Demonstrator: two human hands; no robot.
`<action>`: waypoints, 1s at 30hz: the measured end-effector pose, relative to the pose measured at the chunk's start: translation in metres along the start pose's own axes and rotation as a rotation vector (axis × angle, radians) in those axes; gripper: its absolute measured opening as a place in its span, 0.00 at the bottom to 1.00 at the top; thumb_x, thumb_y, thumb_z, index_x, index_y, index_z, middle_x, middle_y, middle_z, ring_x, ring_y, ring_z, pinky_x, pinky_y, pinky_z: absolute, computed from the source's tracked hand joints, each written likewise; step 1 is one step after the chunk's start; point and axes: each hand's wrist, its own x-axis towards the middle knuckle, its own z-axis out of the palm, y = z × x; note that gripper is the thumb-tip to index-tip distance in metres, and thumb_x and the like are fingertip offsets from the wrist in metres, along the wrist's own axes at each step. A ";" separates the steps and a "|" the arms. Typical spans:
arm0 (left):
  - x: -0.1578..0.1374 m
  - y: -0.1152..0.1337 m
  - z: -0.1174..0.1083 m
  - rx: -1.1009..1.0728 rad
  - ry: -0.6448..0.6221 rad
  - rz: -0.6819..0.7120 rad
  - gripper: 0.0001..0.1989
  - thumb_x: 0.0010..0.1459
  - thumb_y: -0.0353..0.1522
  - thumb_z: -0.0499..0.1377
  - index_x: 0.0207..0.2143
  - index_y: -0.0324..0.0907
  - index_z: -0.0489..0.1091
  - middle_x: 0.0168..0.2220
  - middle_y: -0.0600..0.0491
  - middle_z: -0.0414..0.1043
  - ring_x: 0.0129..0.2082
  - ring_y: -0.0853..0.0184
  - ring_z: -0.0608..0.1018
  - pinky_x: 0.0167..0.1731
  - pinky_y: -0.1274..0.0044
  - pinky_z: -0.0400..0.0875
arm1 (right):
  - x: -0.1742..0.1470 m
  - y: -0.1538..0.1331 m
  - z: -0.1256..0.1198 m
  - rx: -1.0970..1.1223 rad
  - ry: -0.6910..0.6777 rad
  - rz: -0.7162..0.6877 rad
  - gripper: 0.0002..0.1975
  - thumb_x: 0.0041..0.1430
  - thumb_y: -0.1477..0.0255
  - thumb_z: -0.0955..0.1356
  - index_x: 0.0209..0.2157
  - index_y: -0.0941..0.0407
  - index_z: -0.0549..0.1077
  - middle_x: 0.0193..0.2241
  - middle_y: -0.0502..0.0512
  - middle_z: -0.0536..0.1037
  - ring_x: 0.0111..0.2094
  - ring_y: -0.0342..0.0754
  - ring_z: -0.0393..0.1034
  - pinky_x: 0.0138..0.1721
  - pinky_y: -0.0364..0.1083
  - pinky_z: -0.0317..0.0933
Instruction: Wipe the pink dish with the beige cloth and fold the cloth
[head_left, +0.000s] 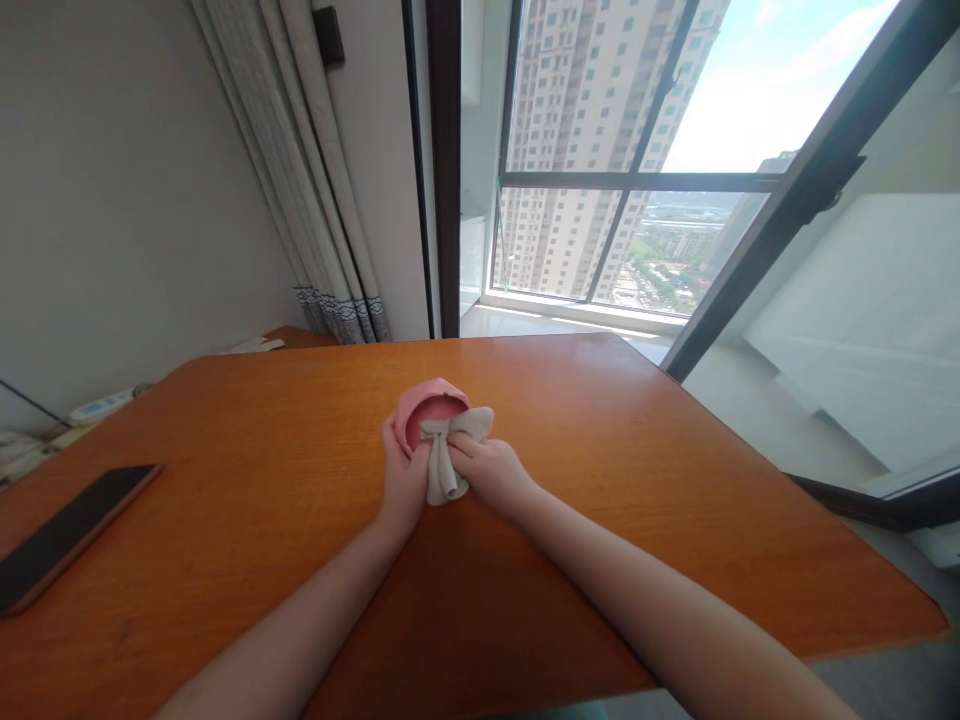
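A pink bowl point(433, 390) is tilted with its hollow side toward me, over the middle of the wooden table. My left hand point(405, 475) grips its left side, fingers wrapped behind it and the thumb near the front rim. A pale grey cloth point(444, 470) is bunched against the bowl's near right rim and hangs down in front. My right hand point(487, 470) is closed on the cloth at the bowl's right side. The cloth hides part of the bowl's rim, and the right fingertips are partly covered by folds.
The brown wooden table point(285, 400) stretches out on both sides. A dark phone-like slab point(75, 530) with a reddish edge lies at the left. Beyond the far edge are a grey curtain point(315, 200) and a window point(577, 240); a glass door point(840, 300) stands at the right.
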 end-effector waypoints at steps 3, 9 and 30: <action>0.011 0.003 -0.010 0.120 -0.104 0.074 0.23 0.49 0.27 0.53 0.49 0.44 0.58 0.46 0.51 0.65 0.46 0.64 0.71 0.51 0.71 0.64 | 0.001 0.012 -0.001 -0.033 -0.027 0.002 0.14 0.62 0.75 0.59 0.48 0.54 0.68 0.45 0.57 0.72 0.35 0.44 0.68 0.28 0.42 0.57; 0.002 0.007 -0.002 0.062 -0.085 0.071 0.33 0.51 0.33 0.58 0.58 0.45 0.48 0.57 0.46 0.59 0.56 0.62 0.65 0.56 0.70 0.60 | 0.000 0.013 -0.009 -0.069 -0.065 0.006 0.12 0.62 0.75 0.59 0.44 0.56 0.70 0.41 0.57 0.73 0.35 0.44 0.67 0.27 0.42 0.57; -0.008 0.016 -0.001 0.033 0.011 0.070 0.32 0.56 0.35 0.54 0.61 0.46 0.45 0.62 0.47 0.51 0.60 0.62 0.60 0.59 0.70 0.55 | -0.004 0.007 -0.003 0.053 0.044 -0.101 0.14 0.61 0.77 0.60 0.47 0.55 0.69 0.44 0.57 0.73 0.33 0.43 0.68 0.30 0.41 0.58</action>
